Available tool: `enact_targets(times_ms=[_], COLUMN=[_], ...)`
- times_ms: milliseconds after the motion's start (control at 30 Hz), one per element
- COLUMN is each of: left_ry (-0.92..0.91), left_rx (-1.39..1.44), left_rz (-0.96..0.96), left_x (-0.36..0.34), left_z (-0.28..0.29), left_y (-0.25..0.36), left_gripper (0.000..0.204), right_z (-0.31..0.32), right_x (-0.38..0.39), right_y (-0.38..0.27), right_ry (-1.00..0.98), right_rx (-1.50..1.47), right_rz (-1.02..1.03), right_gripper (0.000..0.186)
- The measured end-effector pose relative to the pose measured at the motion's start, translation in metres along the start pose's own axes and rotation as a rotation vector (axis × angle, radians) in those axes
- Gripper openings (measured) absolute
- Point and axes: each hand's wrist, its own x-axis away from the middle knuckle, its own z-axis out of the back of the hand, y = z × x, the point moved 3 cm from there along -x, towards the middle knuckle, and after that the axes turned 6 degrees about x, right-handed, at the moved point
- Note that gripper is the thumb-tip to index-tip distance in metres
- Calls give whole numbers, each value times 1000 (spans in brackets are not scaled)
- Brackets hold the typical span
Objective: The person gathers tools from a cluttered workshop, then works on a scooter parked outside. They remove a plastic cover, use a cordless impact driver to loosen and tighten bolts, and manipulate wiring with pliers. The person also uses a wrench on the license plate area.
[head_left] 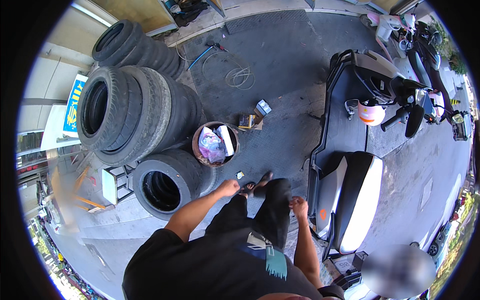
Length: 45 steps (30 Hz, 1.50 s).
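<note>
My left hand [228,188] hangs in front of my left thigh as a loose fist with nothing in it, near a stack of tyres [165,185]. My right hand [299,205] is curled shut beside my right leg, close to the seat of a black and white scooter [350,200]. It holds nothing that I can see. My feet in sandals [256,184] stand on the grey pavement.
A rusty round bin [216,145] full of rubbish stands just ahead. Taller tyre stacks [130,110] rise at the left. Small boxes [254,117] and a coiled hose [239,75] lie on the ground. More scooters [420,55] are parked at the upper right.
</note>
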Motion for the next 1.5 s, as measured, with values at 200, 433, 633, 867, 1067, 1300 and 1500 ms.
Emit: enact_targets(times_ms=[200,433,633,867,1067,1300,1500], left_ry=[355,106,237,570,392,364,-122], left_rx=[788,707,917,391,802,595,279], left_rz=[466,668,308,227,418,210,-77], left_x=[-125,-188,-348,-552,-687,-805,-903], left_z=[118,243,411,581,776,1000,1079], left_y=[-1,71,180,262,325,427,535], left_gripper=[18,27,22,32,38,29,43], right_z=[65,147,174,170,207,252,216], right_x=[-110,-280,-527,-735,-865,-999,-1172], right_y=[-4,-120,-338,-632,-810,-1034,-1147], right_ry=[-156,-297,-309,-220,-619,-289,-172], right_rx=[-360,133,-508,386,178,-286,1342], right_rz=[-254,-611,24,253,-133,-5,638], right_gripper=[20,17,18,23,20,18,24])
